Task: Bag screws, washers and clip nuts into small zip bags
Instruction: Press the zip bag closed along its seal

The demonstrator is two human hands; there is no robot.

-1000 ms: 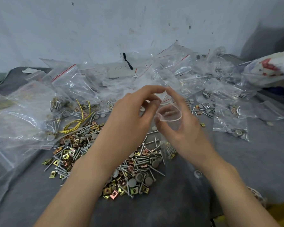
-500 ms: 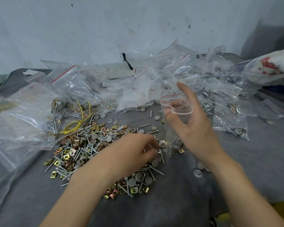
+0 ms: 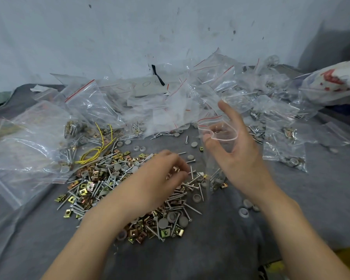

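While the right hand [image 3: 238, 158] holds a small zip bag [image 3: 220, 152] up just to the right of the pile of parts [image 3: 101, 182], its thumb and one bent finger pinch the rim and keep the bag's mouth wide open. The other fingers stick out straight. A few screws sit in the bottom of the bag, which touches the pile's right edge. The left hand [image 3: 160, 178] is down on top of the pile, with its fingers curled to pinch a gold clip nut [image 3: 176, 169]. The pile lies on the grey worktop [image 3: 190, 257]. A yellow wire [image 3: 95, 152] lies at the pile's far left side, and clear bags [image 3: 190, 98] are heaped behind it.
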